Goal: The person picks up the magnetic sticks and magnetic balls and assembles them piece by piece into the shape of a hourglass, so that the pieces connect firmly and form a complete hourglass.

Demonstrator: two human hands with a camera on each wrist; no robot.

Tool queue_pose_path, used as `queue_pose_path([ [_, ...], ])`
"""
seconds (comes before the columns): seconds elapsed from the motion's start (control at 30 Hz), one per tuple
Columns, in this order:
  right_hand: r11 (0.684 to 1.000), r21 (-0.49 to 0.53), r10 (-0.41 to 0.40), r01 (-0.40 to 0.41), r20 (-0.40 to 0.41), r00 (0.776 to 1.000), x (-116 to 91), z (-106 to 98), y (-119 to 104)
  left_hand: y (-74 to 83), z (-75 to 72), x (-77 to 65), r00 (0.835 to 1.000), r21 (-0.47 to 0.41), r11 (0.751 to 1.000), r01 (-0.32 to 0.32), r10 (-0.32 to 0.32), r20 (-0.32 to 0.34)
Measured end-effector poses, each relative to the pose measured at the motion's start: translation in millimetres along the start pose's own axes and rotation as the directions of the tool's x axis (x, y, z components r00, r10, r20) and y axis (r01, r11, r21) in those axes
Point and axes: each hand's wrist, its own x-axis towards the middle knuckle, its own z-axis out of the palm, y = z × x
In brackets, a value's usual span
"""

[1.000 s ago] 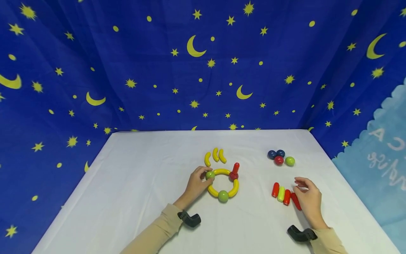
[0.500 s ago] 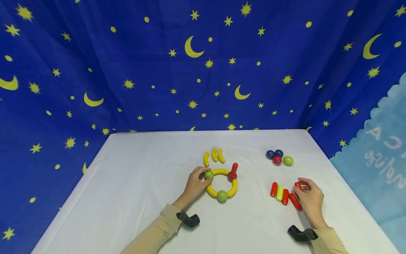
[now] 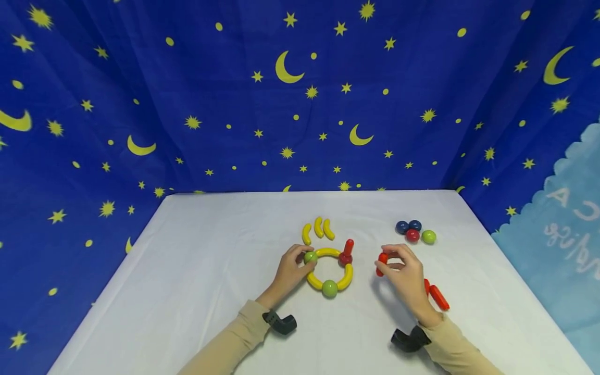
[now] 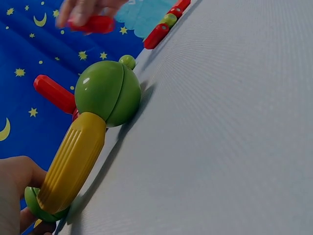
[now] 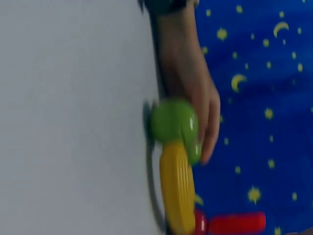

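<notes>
A ring of yellow curved rods point(image 3: 346, 277) joined by balls lies mid-table. It has a green ball point(image 3: 330, 289) at the front, another green ball point(image 3: 309, 258) at the left and a red ball point(image 3: 345, 259) at the back right. From the red ball a red rod point(image 3: 349, 247) sticks up. My left hand point(image 3: 288, 272) holds the left green ball between thumb and fingers. To the right of the ring, my right hand point(image 3: 407, 277) pinches a short red rod point(image 3: 382, 264) above the table. In the left wrist view that red rod point(image 4: 95, 24) looks blurred.
Behind the ring lie three loose yellow curved rods point(image 3: 319, 227). Blue balls point(image 3: 402, 227), a red ball point(image 3: 412, 236) and a green ball point(image 3: 428, 237) sit at the back right. Loose red rods point(image 3: 439, 298) lie by my right wrist; my hand hides others there.
My right hand has picked up a red rod from the right-hand group and carried it left towards the ring. The left hand and the ring have stayed in place.
</notes>
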Motion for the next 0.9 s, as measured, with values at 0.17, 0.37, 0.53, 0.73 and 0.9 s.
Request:
queue_pose_path([
  [0.17,0.991,0.085,-0.115,0.104,0.129,0.985,-5,35,-24,-2.3,0.4,-0.8,1.0,-0.008,1.0,-0.028,0.028,0.004],
  [0.37,0.976,0.154,-0.187,0.152,0.244,0.952,-15,64,-15,-3.4,2.6,-3.2,1.0,0.005,0.999,-0.031,0.031,0.0],
  [0.53,0.957,0.169,-0.276,0.236,0.273,0.922,-23,73,-10,-2.1,1.3,-1.8,0.999,0.022,0.999,-0.047,0.047,-0.006],
  [0.73,0.955,0.123,-0.293,0.269,0.273,0.916,-27,76,-4,-0.1,-1.4,1.3,0.998,0.025,0.998,-0.064,0.065,-0.012],
  [0.9,0.979,0.09,-0.203,0.183,0.34,0.918,-33,76,0,-0.2,-0.4,0.0,0.998,0.028,0.998,-0.053,0.054,-0.016],
])
